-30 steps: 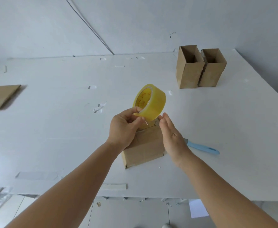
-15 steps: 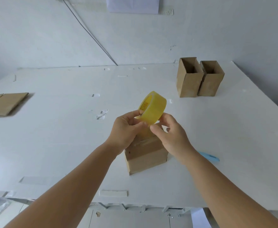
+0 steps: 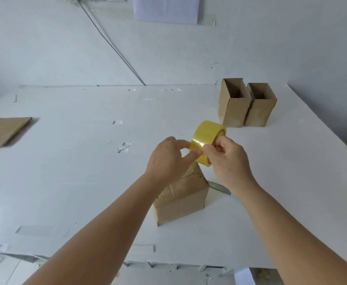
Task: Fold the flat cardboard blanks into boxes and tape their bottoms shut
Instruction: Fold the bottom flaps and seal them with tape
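A yellow roll of tape point(image 3: 207, 135) is held up in the air above a small cardboard box point(image 3: 181, 197) that stands on the white table point(image 3: 70, 171). My right hand point(image 3: 229, 159) grips the roll from its right side, fingers curled round the rim. My left hand point(image 3: 168, 159) pinches the roll's near left edge between thumb and forefinger. The box's upper face shows a seam with clear tape across it, partly hidden by my left wrist.
Two open-topped cardboard boxes point(image 3: 246, 103) stand side by side at the back right. Flat cardboard blanks point(image 3: 3, 130) lie at the left edge. A knife blade point(image 3: 217, 186) with a blue handle pokes out under my right wrist. Scraps of tape dot the table.
The roll has turned and shifted right, its hole now facing right. My right hand went from touching beneath the roll to gripping it. The camera tilted up.
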Motion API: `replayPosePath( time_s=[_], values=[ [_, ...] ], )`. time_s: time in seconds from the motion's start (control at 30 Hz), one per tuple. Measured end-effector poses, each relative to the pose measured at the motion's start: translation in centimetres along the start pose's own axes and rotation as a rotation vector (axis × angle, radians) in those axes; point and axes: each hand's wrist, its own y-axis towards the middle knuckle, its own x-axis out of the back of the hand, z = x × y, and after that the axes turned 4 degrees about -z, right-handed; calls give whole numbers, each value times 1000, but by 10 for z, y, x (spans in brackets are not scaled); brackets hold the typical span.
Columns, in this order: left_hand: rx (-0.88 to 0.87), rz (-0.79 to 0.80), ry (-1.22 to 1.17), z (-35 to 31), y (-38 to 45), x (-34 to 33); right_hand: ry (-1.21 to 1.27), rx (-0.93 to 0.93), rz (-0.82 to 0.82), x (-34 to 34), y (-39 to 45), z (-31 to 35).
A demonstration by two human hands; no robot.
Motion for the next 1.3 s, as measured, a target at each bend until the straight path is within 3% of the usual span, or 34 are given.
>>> replayPosePath(
  time_s=[0.17, 0.3, 0.43, 0.53, 0.6, 0.7, 0.77, 0.9, 1.1, 1.3],
  values=[
    [88, 140, 177, 5, -5, -7, -140, 34, -6, 2, 10, -16],
    [-73, 242, 278, 20, -25, 0, -521, 91, -8, 7, 25, -50],
    [-184, 327, 425, 35, -44, 4, -932, -18, 217, 11, 30, -95],
    [-178, 347, 450, 42, -55, 0, -1062, -25, 369, 11, 23, -109],
    [-185, 342, 455, 44, -59, -2, -984, -5, 312, 7, 17, -101],
    [-190, 327, 444, 46, -62, -5, -430, -43, 215, -6, 3, -67],
    [-180, 320, 403, 47, -62, -6, -154, -62, 293, -23, -17, -41],
    [-14, 215, 294, 49, -62, -9, -146, -94, 347, -42, -43, -31],
    [290, -56, -96, 46, -64, -12, -107, -165, 323, -44, -41, -40],
    [495, -41, -295, 52, -59, -10, -68, -214, 325, -47, -40, -47]
  ],
)
